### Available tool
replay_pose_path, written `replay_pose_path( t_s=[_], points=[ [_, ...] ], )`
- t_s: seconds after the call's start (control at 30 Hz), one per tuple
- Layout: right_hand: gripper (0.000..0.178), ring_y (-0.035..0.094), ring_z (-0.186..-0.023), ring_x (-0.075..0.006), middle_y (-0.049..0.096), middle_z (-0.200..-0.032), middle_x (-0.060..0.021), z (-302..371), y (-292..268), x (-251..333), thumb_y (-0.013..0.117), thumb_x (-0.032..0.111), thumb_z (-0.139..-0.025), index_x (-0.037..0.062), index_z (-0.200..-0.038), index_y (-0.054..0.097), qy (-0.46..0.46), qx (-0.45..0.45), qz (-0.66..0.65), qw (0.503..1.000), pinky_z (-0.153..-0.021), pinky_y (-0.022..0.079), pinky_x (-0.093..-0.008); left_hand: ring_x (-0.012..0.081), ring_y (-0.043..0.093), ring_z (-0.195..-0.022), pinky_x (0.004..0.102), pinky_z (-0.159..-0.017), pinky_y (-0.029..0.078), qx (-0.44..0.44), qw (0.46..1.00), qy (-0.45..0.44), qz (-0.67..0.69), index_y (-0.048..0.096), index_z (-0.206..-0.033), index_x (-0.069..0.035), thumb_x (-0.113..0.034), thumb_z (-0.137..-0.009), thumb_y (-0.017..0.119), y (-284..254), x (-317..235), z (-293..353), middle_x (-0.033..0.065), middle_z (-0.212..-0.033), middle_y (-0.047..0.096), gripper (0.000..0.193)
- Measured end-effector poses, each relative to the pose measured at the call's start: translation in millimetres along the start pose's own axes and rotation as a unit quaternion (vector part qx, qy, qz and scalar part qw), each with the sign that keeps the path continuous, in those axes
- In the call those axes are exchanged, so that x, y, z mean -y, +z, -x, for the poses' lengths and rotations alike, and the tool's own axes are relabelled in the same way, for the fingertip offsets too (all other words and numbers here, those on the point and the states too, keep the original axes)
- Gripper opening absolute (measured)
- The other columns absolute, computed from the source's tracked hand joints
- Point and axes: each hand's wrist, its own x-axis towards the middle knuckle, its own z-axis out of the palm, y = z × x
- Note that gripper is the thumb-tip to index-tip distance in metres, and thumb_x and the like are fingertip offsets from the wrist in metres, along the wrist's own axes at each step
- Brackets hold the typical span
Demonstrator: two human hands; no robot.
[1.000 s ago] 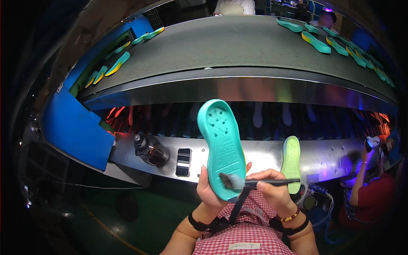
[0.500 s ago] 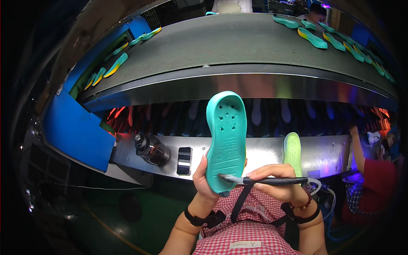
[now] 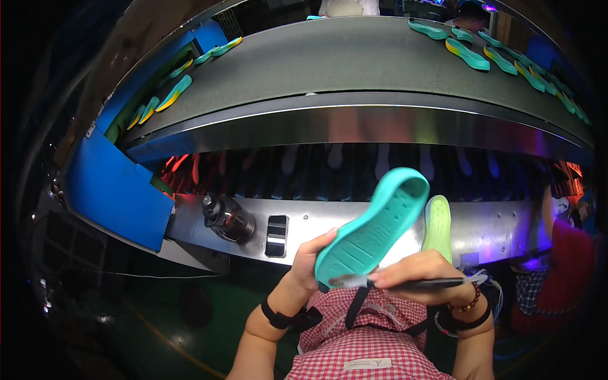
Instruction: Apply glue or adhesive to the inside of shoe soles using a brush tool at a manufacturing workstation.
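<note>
A teal shoe sole (image 3: 373,231) leans to the upper right, its hollow inner side facing me. My left hand (image 3: 307,263) is closed on its lower left edge. In my right hand (image 3: 418,275) is a brush with a black handle (image 3: 437,287) and a pale tube at its back end. The bristles touch the inside of the sole at its lower end; they look blurred. A light green sole (image 3: 437,231) stands just beyond my right hand, at the metal ledge.
On the metal ledge (image 3: 304,244) stand a dark bottle (image 3: 231,218) and a flat black-framed object (image 3: 276,236). Behind runs a grey conveyor belt (image 3: 297,63) carrying teal and yellow soles (image 3: 467,54) at both sides. A person in red (image 3: 563,272) works at the right.
The sole has tilted from near upright toward the right, its top moving lower. My right hand and the brush have shifted slightly down, the brush still against the sole's lower end.
</note>
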Motion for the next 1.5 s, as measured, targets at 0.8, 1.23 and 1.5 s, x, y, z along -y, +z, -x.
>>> replay_pose_path(
  t_s=[0.8, 1.23, 1.5],
  points=[
    [0.026, 0.063, -0.083, -0.0232, 0.065, -0.095, -0.0117, 13, -41, -15, 0.062, 0.007, -0.076, 0.0042, -0.102, 0.062, 0.105, 0.137, 0.125, 0.977, -0.070, 0.049, -0.0299, 0.0213, 0.056, -0.101, 0.0318, -0.084, 0.047, -0.126, 0.970, -0.088, -0.186, 0.039, -0.127, 0.002, -0.027, -0.091, 0.043, -7, -4, 8, 0.0165, -0.118, 0.051, 0.047],
    [0.017, 0.062, -0.077, -0.0151, 0.066, -0.085, -0.0114, 20, 9, -54, 0.062, 0.004, -0.076, -0.0001, -0.093, 0.066, 0.173, -0.227, -0.091, 0.954, -0.070, 0.048, -0.0239, 0.0342, 0.054, -0.101, 0.0458, -0.086, 0.047, -0.055, 0.998, 0.019, 0.035, 0.031, -0.127, 0.004, -0.030, -0.091, 0.035, -24, 39, -12, 0.0233, -0.117, 0.047, 0.050],
    [0.016, 0.062, -0.077, -0.0170, 0.066, -0.086, -0.0120, 16, 17, -63, 0.061, 0.003, -0.076, -0.0010, -0.091, 0.066, 0.129, -0.277, -0.045, 0.951, -0.071, 0.048, -0.0250, 0.0331, 0.052, -0.106, 0.0480, -0.086, 0.047, -0.076, 0.994, 0.079, 0.021, 0.031, -0.127, 0.001, -0.030, -0.090, 0.035, -21, 38, -15, 0.0224, -0.119, 0.046, 0.049]
  ],
)
